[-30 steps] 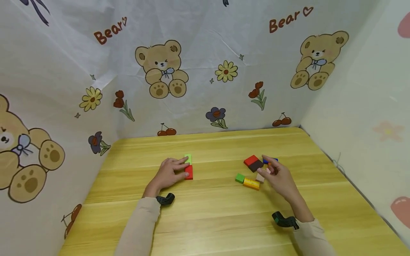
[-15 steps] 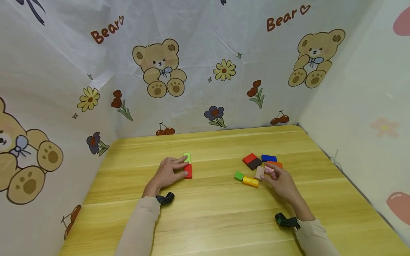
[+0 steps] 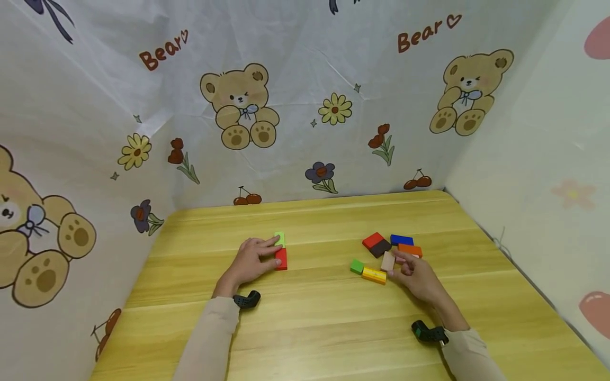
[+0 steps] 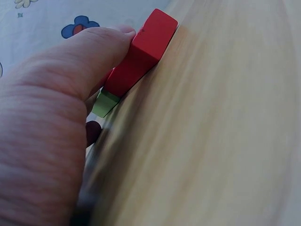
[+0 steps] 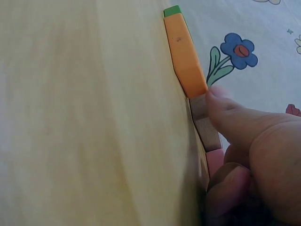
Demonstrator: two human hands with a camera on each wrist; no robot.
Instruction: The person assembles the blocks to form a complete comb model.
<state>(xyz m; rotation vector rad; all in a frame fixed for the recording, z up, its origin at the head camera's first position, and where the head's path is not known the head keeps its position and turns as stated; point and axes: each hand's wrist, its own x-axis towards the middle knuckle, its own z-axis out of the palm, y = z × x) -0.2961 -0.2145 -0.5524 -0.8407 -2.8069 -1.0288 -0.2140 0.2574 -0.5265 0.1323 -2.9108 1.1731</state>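
two bare hands work on small coloured blocks lying on a wood-grain table (image 3: 310, 328). the left hand (image 3: 248, 260) reaches over two blocks set end to end: its fingers are extended and only gently bent, touching a light green block (image 3: 282, 241), while the thumb touches a red block (image 3: 284, 256); it is not closed round either. the right hand (image 3: 419, 278) has thumb and index finger a little apart, seeming to pinch the two ends of a tan block (image 3: 388, 261), its other fingers curled in. that block lies in the right-hand cluster, touching or nearly touching a yellow block (image 3: 374, 274), with a dark brown block (image 3: 380, 248) just beyond and a pink block (image 5: 215, 161) partly hidden beside the fingers. the likeliest trouble is crowding: the thumb sits close to the yellow block and could nudge it, and the curled fingers could drag the pink one. a pinch so near the corners might let the tan block twist or slip. uneven pressure on the left could push that pair out of line.
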